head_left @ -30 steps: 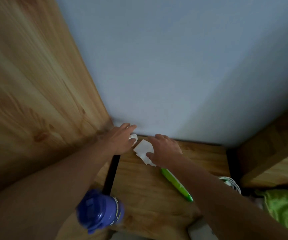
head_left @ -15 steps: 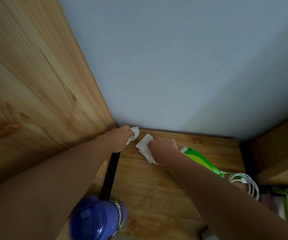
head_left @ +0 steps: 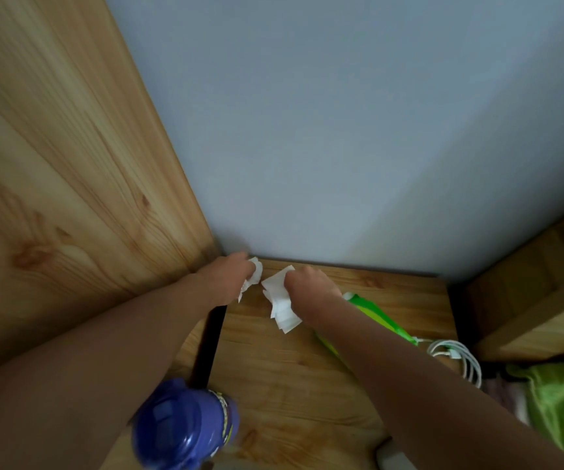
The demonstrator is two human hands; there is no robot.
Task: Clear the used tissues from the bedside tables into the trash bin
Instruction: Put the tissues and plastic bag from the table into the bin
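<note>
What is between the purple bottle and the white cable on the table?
In the head view, the right forearm crosses over that stretch, between the purple bottle and the white cable. Beneath it, only bare bedside table wood shows.

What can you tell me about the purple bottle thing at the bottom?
The purple bottle looks like smooth, shiny plastic, with a wide purple lid facing the camera and a patterned band around it just under the lid. It stands at the near left corner of the wooden bedside table, beside the table's black edge strip. It looks blurry this close. Neither hand touches it; its lower body is hidden.
</note>
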